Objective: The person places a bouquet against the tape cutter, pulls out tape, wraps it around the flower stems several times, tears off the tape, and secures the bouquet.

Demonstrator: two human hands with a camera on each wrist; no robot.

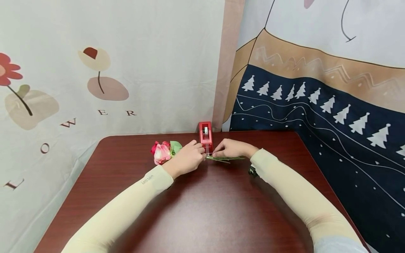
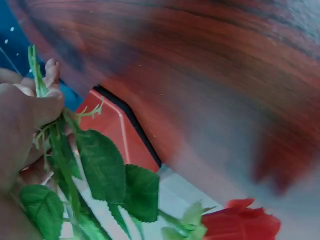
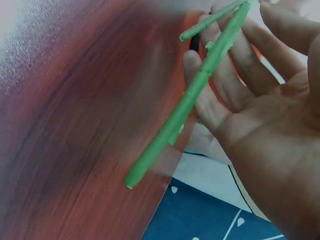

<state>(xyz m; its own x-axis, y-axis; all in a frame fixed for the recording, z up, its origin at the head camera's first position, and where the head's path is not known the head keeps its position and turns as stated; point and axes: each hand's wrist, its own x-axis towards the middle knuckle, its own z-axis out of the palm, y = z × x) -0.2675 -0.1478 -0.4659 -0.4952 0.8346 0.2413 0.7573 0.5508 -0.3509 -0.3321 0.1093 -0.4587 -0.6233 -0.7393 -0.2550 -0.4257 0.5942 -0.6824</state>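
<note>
Artificial roses, one pink (image 1: 162, 153) and one red (image 2: 242, 222), lie to the left with green leaves (image 2: 102, 162). My left hand (image 1: 188, 158) grips their green stems (image 2: 57, 145) between thumb and fingers. The bare stem ends (image 3: 187, 102) stick out to the right, in front of my right palm. My right hand (image 1: 232, 148) has its fingers curled, with thumb and fingertips close together at the stems, where they pinch a strip of clear tape (image 1: 207, 149). That strip comes down from a red tape dispenser (image 1: 206, 137) just behind the hands.
The dark red-brown wooden table (image 1: 202, 211) has a glossy top. Its back edge meets a pale curtain (image 1: 164, 70) with printed flowers and letters. On the right hangs a navy cloth (image 1: 316, 123) with white trees.
</note>
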